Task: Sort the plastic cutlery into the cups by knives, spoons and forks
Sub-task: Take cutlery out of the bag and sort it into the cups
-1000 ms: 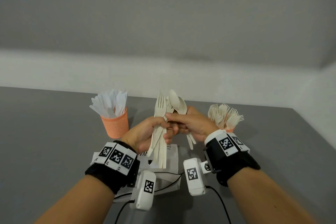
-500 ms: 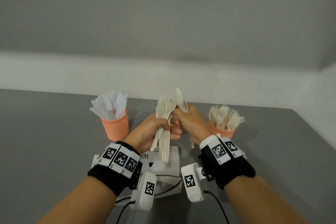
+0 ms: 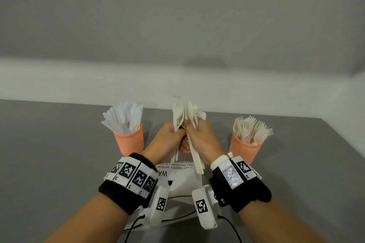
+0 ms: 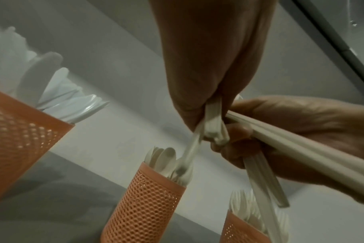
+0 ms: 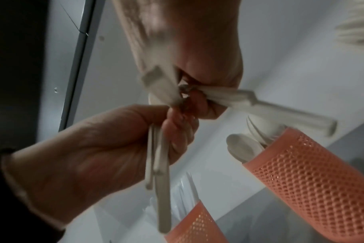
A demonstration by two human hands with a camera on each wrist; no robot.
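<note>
grip: left hand and right hand both clamped on one cutlery bundle above table | risk: interlocked handles, pieces drop or reach wrong cup | knife cup left, fork cup right

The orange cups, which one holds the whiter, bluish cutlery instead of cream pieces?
The cup on the left, beside the left hand. Its cutlery is bright bluish white, while the fork cup on the right and the middle cup hold cream pieces.

Light was soft and even, shadows faint on the table; both wrist views were dim, motion-blurred and warped at the edges.
</note>
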